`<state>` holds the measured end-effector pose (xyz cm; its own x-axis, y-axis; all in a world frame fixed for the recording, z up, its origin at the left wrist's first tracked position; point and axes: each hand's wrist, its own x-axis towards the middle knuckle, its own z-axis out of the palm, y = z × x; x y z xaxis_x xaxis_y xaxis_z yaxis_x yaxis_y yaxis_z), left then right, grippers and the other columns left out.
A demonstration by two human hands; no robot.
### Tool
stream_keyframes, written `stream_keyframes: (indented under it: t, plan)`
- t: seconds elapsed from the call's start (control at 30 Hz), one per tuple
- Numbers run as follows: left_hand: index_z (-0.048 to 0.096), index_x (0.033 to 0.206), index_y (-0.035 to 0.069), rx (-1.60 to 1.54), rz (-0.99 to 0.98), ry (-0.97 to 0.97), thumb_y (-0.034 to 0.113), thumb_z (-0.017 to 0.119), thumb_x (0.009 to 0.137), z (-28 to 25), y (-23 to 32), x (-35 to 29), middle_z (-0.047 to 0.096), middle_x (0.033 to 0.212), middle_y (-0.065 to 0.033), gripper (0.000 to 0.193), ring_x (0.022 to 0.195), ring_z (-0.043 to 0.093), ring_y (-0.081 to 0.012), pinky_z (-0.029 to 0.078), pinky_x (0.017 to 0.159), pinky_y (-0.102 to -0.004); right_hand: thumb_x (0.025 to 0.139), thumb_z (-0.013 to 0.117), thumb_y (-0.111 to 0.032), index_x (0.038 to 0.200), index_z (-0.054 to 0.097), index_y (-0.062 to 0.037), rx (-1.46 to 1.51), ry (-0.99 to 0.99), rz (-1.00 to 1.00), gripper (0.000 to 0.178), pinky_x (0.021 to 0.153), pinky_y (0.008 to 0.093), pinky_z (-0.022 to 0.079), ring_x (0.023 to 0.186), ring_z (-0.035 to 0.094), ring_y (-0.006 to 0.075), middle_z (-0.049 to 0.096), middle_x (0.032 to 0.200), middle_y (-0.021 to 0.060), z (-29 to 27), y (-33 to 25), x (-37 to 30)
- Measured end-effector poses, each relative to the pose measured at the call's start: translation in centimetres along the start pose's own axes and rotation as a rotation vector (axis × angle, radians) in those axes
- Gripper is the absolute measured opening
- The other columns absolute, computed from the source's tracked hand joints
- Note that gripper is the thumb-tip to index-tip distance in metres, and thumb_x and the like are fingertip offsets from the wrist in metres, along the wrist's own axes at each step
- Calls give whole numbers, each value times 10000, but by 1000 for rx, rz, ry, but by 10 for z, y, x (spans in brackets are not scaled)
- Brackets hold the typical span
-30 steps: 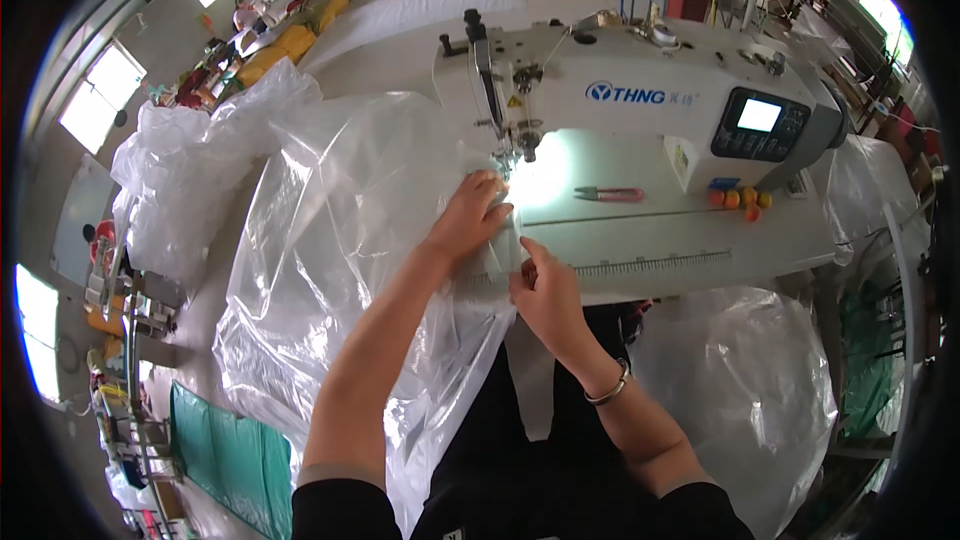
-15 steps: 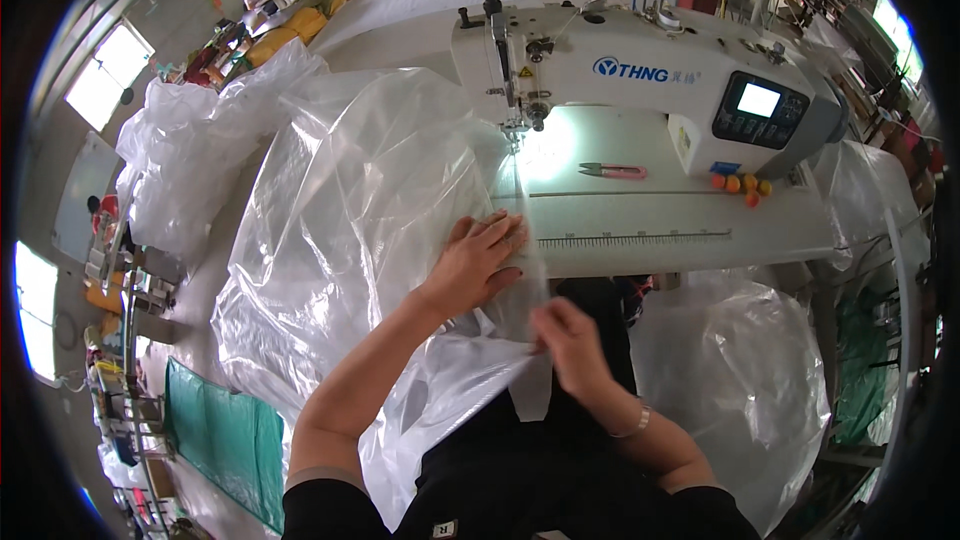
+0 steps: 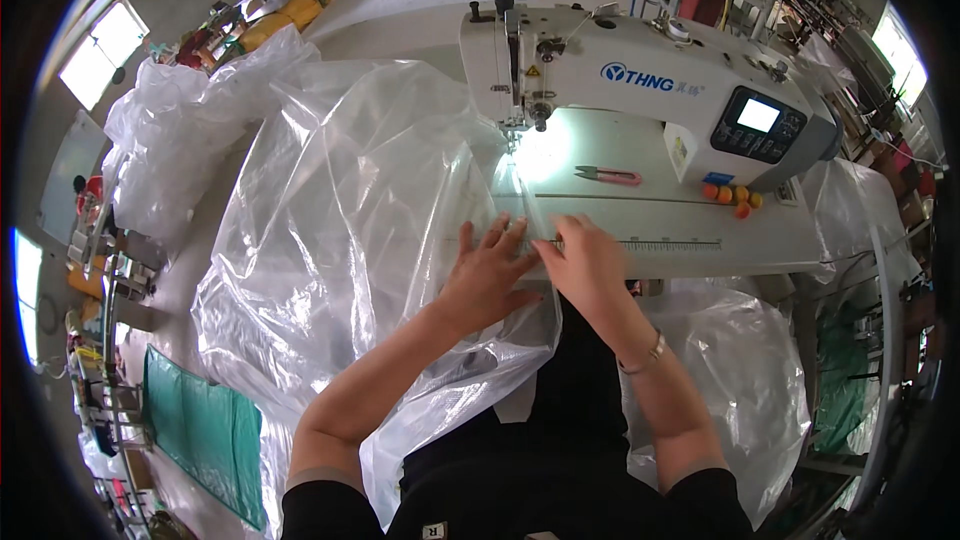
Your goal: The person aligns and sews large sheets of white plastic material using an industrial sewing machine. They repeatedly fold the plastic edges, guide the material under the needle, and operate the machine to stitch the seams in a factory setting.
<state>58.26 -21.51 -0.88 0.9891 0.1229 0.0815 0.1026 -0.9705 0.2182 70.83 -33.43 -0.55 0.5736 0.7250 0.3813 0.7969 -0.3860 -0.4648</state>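
Observation:
A large sheet of clear plastic film [image 3: 330, 210] is bunched over the left of the sewing table, its right edge running up under the needle of a white sewing machine [image 3: 640, 65]. My left hand [image 3: 490, 272] lies on the film near that edge, fingers spread. Just to its right, my right hand [image 3: 588, 262] pinches the film's edge between thumb and fingers; it is slightly blurred. The machine's lamp lights the spot by the needle. Pink-handled thread snips [image 3: 608, 176] rest on the table right of the needle, apart from both hands.
Several small orange and yellow balls [image 3: 732, 196] sit by the machine's base. A ruler scale [image 3: 670, 244] runs along the table's front. More clear film [image 3: 720, 360] hangs below right, and a green sheet [image 3: 200, 435] lies on the floor at left. A metal rack [image 3: 115, 370] stands far left.
My right hand has moved up and away from my lap, along the film's edge to beside my left hand. My left hand has shifted slightly nearer me, its fingers more spread.

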Motion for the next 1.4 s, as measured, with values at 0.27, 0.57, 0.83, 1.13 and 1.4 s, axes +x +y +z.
stream_keyframes:
  t: [0.27, 0.57, 0.83, 1.13, 1.4]
  plan:
    - [609, 1210, 178, -32, 86, 46, 323, 653, 840, -4, -6, -3, 432, 1412, -160, 400, 1356, 342, -323, 199, 1067, -623, 769, 634, -98, 900, 599, -24, -86, -142, -65, 154, 646, 427, 525, 732, 651, 349, 619, 797, 170, 9, 5, 9]
    - [642, 1057, 63, -174, -127, 266, 122, 642, 821, -6, 6, 24, 615, 1190, -108, 243, 1107, 568, -265, 380, 979, -451, 761, 604, -37, 1075, 634, -32, -161, -32, -143, 315, 568, 386, 502, 637, 620, 296, 574, 810, 122, 4, 16, -22]
    - [639, 1055, 78, 17, 77, 353, 91, 604, 787, 14, -1, 20, 619, 1182, -62, 271, 1068, 568, -208, 409, 919, -384, 743, 602, -56, 1157, 548, 98, -330, -122, -158, 445, 588, 320, 532, 689, 648, 243, 584, 898, 129, 21, -5, -31]
    - [637, 1036, 153, 42, 130, 268, 129, 632, 814, -8, -52, 20, 619, 1190, 26, 223, 1112, 560, -157, 351, 992, -432, 761, 606, -70, 1124, 591, 88, -216, -149, -109, 395, 566, 331, 538, 639, 669, 270, 636, 832, 152, 51, -34, -4]
    - [625, 1028, 173, 72, 131, 275, 98, 648, 783, -5, -78, 52, 616, 1193, 43, 258, 1119, 559, -145, 316, 1021, -447, 784, 609, -103, 1162, 586, 74, -265, -174, -104, 418, 522, 317, 520, 591, 661, 245, 630, 806, 130, 53, -23, 29]
